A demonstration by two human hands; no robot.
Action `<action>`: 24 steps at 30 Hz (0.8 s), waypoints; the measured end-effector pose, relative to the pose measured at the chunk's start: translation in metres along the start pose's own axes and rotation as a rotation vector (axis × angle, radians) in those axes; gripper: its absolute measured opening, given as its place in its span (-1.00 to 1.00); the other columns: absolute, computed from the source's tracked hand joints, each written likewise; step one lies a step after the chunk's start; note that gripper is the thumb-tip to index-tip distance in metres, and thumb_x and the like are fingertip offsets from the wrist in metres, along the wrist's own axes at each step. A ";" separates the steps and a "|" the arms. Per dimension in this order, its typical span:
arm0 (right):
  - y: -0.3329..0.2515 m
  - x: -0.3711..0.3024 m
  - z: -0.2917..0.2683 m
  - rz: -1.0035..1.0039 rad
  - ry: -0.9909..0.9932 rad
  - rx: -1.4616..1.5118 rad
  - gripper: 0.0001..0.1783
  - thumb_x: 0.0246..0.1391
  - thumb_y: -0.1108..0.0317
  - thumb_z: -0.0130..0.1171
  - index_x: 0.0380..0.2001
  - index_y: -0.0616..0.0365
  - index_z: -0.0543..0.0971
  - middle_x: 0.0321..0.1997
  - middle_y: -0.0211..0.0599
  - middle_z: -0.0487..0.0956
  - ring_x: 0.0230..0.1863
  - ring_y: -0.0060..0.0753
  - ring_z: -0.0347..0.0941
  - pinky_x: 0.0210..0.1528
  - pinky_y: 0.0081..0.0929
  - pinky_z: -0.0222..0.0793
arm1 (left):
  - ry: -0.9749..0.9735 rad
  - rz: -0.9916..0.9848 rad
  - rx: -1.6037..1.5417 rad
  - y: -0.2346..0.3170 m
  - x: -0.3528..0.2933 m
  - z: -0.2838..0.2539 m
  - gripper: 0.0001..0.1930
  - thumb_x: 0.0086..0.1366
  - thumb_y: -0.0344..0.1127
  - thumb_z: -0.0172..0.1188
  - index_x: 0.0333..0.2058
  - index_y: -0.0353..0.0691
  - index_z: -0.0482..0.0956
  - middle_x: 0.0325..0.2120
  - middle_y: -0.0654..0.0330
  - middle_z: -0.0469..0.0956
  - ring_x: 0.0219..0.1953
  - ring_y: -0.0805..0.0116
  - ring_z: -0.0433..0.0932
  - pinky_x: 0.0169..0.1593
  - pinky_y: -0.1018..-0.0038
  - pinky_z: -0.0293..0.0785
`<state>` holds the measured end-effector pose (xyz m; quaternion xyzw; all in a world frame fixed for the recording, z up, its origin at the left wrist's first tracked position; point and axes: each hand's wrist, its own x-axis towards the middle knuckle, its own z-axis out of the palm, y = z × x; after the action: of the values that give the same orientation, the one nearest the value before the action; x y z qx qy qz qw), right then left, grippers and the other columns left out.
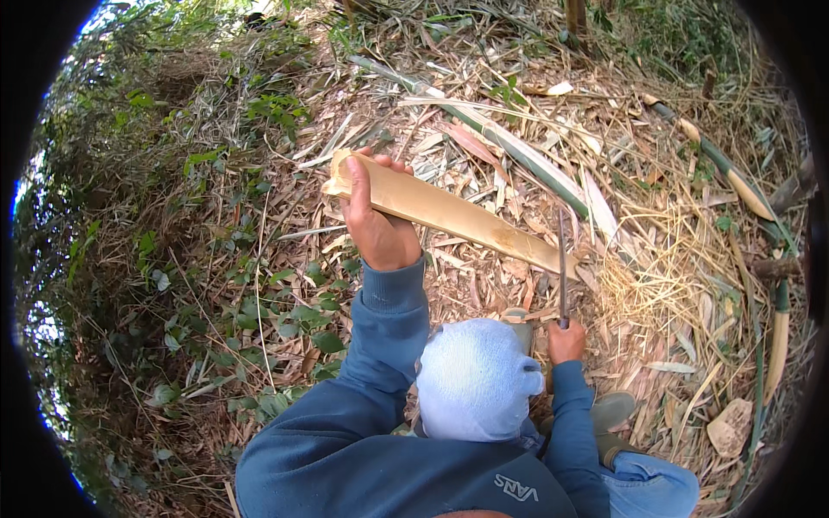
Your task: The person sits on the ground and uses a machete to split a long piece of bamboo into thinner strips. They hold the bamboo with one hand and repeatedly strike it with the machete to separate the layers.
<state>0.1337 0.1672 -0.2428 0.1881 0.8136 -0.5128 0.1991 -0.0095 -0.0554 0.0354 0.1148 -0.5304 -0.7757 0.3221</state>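
Fingers (373, 166) clamp the bamboo slab's (458, 217) upper end; right-hand fingers (566, 338) grip a blade (562, 268) at its lower edge.

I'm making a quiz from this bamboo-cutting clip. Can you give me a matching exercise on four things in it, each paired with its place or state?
Things:
1. split bamboo piece
2. knife blade
3. left hand
4. green bamboo stalk

Places or states:
A. lying on the leaf litter beyond the hands
B. gripping the upper end of the pale slat
C. held slanting, its lower end at the blade
D. standing upright out of the right hand

Pairs: 1-C, 2-D, 3-B, 4-A
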 end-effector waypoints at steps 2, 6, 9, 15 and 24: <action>-0.030 -0.006 -0.006 -0.062 -0.012 0.052 -0.68 -0.06 0.18 0.27 -0.52 0.28 0.55 -0.61 0.01 0.52 -0.54 0.03 0.48 -0.40 -0.13 0.38 | -0.053 0.017 0.021 -0.005 0.000 0.009 -0.56 0.43 -0.06 0.02 0.11 -0.23 0.30 -0.31 0.14 0.47 -0.22 0.24 0.47 -0.02 0.15 0.44; -0.080 -0.024 -0.027 -0.229 -0.082 0.124 -0.71 -0.04 0.19 0.26 -0.46 0.23 0.54 -0.56 0.01 0.55 -0.49 0.12 0.52 -0.41 -0.16 0.40 | -0.232 0.128 0.000 -0.023 0.001 -0.002 -0.55 0.43 0.00 -0.01 0.15 -0.13 0.24 -0.33 0.12 0.53 -0.25 0.14 0.53 0.00 0.00 0.48; -0.088 -0.033 -0.034 -0.326 -0.195 0.201 -0.73 -0.05 0.24 0.26 -0.43 0.27 0.53 -0.60 -0.01 0.52 -0.53 0.05 0.50 -0.44 -0.19 0.37 | -0.180 0.266 0.140 -0.032 -0.003 -0.005 -0.64 0.43 0.09 -0.03 -0.06 -0.05 0.28 -0.45 0.24 0.37 -0.48 0.33 0.44 -0.26 0.25 0.57; -0.051 -0.021 -0.025 -0.226 -0.115 0.207 -0.76 -0.07 0.29 0.23 -0.39 0.26 0.54 -0.66 -0.04 0.47 -0.60 -0.04 0.48 -0.49 -0.26 0.35 | -0.127 0.202 0.100 -0.042 0.005 0.008 -0.68 0.44 0.08 -0.06 -0.11 -0.02 0.26 -0.45 0.31 0.30 -0.58 0.48 0.35 -0.51 0.52 0.41; -0.061 -0.023 -0.031 -0.159 -0.126 0.071 -0.79 -0.06 0.25 0.22 -0.46 0.19 0.55 -0.61 -0.03 0.55 -0.54 0.02 0.55 -0.40 -0.13 0.45 | -0.175 0.176 0.046 -0.045 0.012 -0.004 -0.76 0.41 0.01 0.03 -0.12 0.06 0.29 -0.52 0.30 0.40 -0.60 0.45 0.43 -0.51 0.50 0.47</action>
<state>0.1187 0.1683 -0.1726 0.0970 0.7932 -0.5663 0.2018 -0.0340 -0.0555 -0.0047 0.0070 -0.5820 -0.7393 0.3386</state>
